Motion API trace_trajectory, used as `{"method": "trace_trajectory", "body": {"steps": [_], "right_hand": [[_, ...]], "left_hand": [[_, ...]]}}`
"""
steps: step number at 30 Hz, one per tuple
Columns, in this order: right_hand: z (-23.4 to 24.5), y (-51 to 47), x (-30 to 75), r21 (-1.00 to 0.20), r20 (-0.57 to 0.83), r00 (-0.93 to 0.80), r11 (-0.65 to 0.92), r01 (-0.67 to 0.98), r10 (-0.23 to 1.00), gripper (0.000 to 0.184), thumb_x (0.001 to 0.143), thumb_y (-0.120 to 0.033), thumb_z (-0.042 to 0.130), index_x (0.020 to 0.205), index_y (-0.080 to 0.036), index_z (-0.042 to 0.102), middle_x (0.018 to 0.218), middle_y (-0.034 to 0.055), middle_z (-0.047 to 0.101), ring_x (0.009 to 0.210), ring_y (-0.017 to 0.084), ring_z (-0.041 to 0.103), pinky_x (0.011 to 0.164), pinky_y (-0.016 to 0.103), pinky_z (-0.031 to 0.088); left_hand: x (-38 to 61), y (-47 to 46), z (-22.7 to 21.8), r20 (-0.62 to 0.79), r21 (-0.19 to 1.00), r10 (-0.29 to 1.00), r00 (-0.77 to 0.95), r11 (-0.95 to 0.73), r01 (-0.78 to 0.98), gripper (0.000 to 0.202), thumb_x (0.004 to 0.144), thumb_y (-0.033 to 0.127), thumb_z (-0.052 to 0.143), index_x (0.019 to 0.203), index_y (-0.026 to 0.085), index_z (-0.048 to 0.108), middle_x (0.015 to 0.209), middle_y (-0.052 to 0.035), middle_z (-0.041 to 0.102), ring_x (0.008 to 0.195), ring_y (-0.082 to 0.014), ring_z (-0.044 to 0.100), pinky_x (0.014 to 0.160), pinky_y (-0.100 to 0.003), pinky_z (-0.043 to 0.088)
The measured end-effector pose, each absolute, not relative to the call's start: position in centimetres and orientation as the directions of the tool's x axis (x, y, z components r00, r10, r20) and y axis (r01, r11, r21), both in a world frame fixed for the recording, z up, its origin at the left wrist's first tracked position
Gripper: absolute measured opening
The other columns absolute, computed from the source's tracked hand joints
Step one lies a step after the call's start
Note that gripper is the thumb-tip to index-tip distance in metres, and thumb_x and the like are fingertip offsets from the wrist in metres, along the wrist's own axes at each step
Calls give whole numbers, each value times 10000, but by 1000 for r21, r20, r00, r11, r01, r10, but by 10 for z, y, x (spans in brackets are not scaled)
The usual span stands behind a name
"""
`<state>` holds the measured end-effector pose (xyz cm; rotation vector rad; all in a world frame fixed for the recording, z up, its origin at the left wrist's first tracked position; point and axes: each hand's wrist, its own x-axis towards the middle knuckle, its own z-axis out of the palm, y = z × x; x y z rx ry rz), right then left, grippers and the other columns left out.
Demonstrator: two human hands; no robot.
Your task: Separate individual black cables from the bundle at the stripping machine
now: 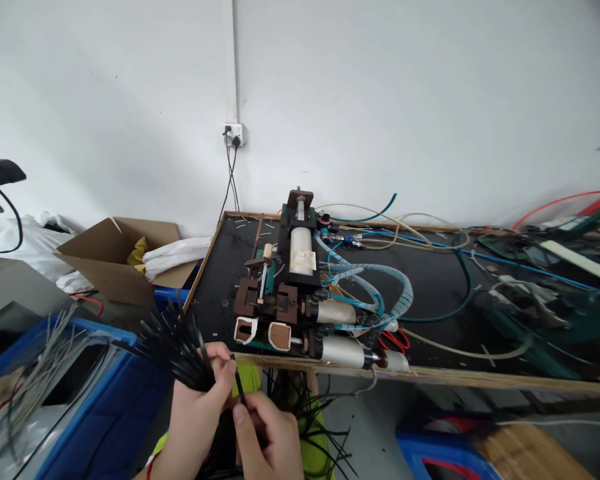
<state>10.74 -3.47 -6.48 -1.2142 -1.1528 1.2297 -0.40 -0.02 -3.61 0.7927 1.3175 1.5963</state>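
Observation:
My left hand [196,408] is closed round a bundle of black cable ties [176,347] that fans out up and to the left. My right hand [266,432] pinches a single black cable tie [238,381] between thumb and fingers, just right of the bundle. Both hands sit low in the view, in front of the bench's wooden front edge. More loose black ties [316,427] hang below the hands over something yellow-green.
A pneumatic machine [291,287] with cylinders and blue hoses [375,280] stands on the black-topped bench [440,280]. Tangled wires lie at the right. Blue bins [105,400] with grey strips sit at left, a cardboard box [115,257] behind them.

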Motion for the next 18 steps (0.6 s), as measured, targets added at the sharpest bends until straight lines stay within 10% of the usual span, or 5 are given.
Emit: {"method": "trace_trajectory", "body": {"steps": [9, 18], "right_hand": [[-70, -15, 106, -536, -162, -191, -249, -807, 968, 473, 928, -584, 700, 667, -214, 563, 353, -115, 352, 345, 64, 176, 423, 214, 229], [-65, -2, 99, -213, -136, -337, -360, -908, 932, 312, 923, -426, 751, 717, -211, 661, 347, -122, 336, 352, 83, 118, 415, 213, 277]], "left_hand": [[-2, 3, -25, -133, 848, 943, -304, -50, -527, 285, 981, 488, 623, 1111, 237, 580, 503, 100, 443, 384, -86, 294, 386, -195, 274], [-7, 2, -26, -220, 855, 914, -340, 13, -518, 319, 899, 432, 768, 846, 237, 521, 555, 68, 509, 456, -101, 412, 433, -203, 371]]}}
